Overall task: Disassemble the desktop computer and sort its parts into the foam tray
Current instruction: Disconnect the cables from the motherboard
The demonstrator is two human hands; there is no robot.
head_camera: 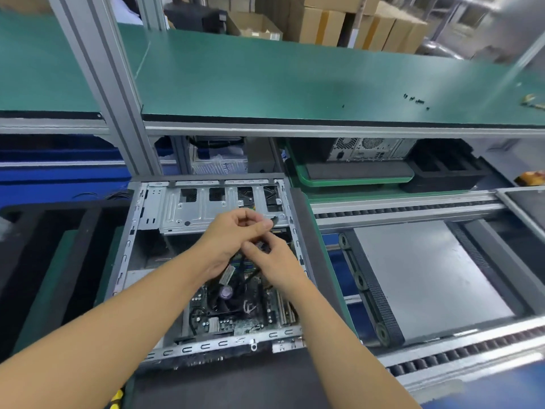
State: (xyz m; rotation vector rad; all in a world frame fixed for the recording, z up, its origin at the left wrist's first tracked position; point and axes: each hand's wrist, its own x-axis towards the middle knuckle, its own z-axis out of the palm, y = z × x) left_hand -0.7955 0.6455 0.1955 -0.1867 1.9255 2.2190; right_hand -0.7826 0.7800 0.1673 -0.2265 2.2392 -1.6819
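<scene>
the left hand (233,234) and right hand (278,262) each pinch one black cable (273,221) above one open computer case (138,231).

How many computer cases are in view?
2: an open grey metal computer case in the foreground; a second grey computer case, rear panel showing, beneath the green shelf. More may be hidden.

Head view, the only one; worn camera, wide-angle, lines bowing at the margins; faces forward and down onto the open computer case (188,208), close beneath it; upper field runs out across the green shelf (295,78) — cardboard boxes (324,22) far behind.
</scene>
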